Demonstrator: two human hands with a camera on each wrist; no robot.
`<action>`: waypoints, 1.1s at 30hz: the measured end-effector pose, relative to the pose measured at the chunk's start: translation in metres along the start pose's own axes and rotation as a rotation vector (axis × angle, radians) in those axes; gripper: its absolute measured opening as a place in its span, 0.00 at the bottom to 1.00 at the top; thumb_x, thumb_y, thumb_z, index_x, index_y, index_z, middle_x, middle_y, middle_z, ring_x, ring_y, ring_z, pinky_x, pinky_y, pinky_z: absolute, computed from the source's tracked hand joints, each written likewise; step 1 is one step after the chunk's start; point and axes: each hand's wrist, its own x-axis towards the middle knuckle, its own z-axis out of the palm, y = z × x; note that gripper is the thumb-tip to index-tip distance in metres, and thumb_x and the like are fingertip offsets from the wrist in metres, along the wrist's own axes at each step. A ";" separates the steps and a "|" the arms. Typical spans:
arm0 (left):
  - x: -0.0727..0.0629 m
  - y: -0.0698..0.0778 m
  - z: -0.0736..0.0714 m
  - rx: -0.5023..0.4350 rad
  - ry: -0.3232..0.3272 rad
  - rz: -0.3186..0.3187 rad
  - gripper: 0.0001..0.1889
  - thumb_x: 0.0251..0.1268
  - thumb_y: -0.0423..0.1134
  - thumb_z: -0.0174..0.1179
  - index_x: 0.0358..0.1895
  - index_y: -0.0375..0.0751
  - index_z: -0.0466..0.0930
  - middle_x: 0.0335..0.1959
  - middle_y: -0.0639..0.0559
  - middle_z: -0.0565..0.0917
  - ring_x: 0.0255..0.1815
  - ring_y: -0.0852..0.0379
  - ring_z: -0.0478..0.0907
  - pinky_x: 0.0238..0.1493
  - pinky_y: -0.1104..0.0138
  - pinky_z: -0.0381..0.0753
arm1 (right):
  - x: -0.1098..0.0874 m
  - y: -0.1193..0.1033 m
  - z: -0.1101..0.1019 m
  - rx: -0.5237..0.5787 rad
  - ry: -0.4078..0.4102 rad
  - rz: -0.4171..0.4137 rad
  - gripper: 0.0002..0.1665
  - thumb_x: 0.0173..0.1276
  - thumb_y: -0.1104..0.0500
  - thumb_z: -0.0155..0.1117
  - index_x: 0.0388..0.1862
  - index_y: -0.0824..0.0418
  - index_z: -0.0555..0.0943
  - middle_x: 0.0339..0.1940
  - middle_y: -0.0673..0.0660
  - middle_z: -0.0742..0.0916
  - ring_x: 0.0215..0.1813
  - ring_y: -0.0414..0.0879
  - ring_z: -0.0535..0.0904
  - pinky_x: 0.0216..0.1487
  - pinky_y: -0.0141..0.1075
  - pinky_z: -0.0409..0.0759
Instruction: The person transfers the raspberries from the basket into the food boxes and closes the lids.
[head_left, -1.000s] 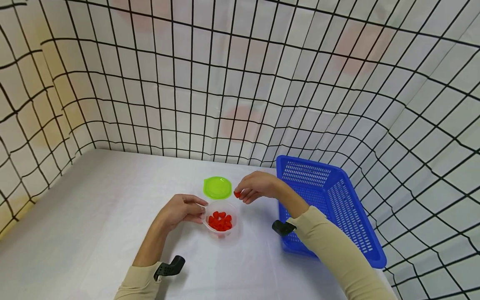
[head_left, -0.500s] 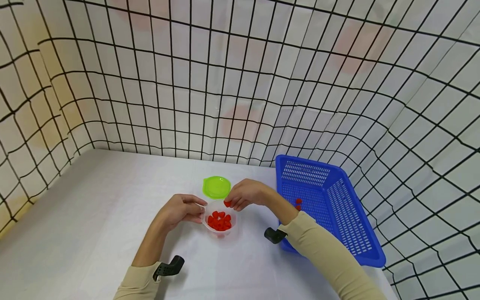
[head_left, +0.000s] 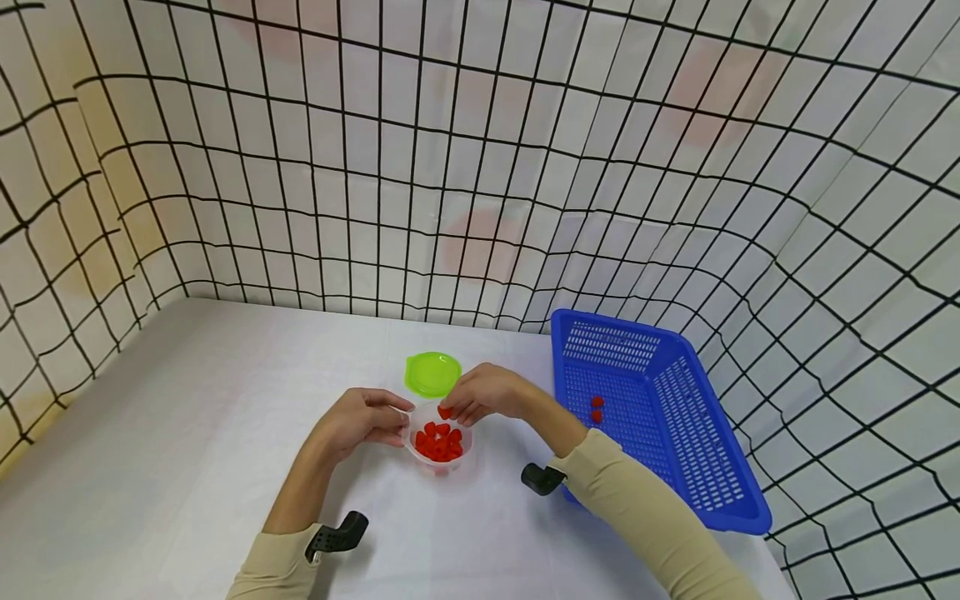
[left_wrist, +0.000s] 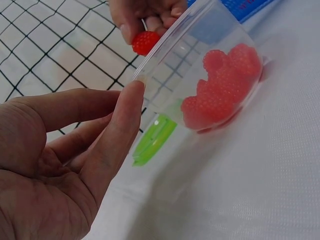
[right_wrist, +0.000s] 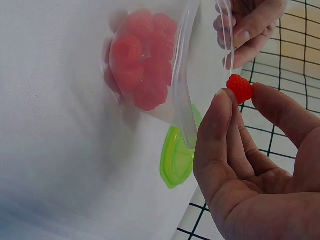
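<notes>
A clear plastic bowl (head_left: 412, 454) stands on the table with several raspberries (left_wrist: 225, 82) inside. My left hand (head_left: 365, 423) pinches the bowl's left rim between thumb and fingers. Over the bowl's far right rim, my right hand (head_left: 483, 393) pinches a single raspberry (right_wrist: 240, 89) between thumb and fingertips, above the fruit in the bowl. Just behind the bowl lies a bright green lid (head_left: 432, 374), flat on the table.
At the right stands a blue perforated plastic basket (head_left: 678, 400), with two raspberries (head_left: 597, 408) on its floor. A black wire grid (head_left: 480, 192) surrounds the back and sides of the white-covered table (head_left: 187, 400).
My right hand has moved left and slightly down with the raspberry, from beside the lid to over the bowl's rim. Two raspberries in the basket have come into view. The left hand stays put.
</notes>
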 end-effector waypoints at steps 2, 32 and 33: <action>0.000 0.000 0.000 -0.004 -0.002 0.001 0.17 0.69 0.31 0.59 0.56 0.21 0.79 0.34 0.45 0.87 0.30 0.55 0.86 0.39 0.62 0.91 | 0.000 0.001 0.001 0.005 0.000 -0.003 0.14 0.68 0.57 0.69 0.44 0.67 0.87 0.38 0.61 0.90 0.47 0.61 0.87 0.47 0.37 0.90; 0.000 0.001 0.000 0.010 0.005 -0.009 0.17 0.70 0.31 0.59 0.56 0.22 0.80 0.35 0.44 0.87 0.32 0.55 0.86 0.40 0.62 0.91 | -0.001 0.007 0.001 -0.005 -0.008 -0.024 0.14 0.68 0.55 0.68 0.44 0.66 0.88 0.37 0.58 0.89 0.47 0.59 0.86 0.54 0.42 0.88; 0.000 0.000 0.000 0.009 0.003 -0.009 0.17 0.70 0.31 0.59 0.56 0.22 0.79 0.35 0.45 0.87 0.32 0.55 0.86 0.40 0.62 0.91 | 0.000 0.007 0.001 -0.006 -0.010 -0.025 0.15 0.68 0.55 0.68 0.44 0.66 0.88 0.38 0.58 0.89 0.47 0.58 0.86 0.54 0.41 0.88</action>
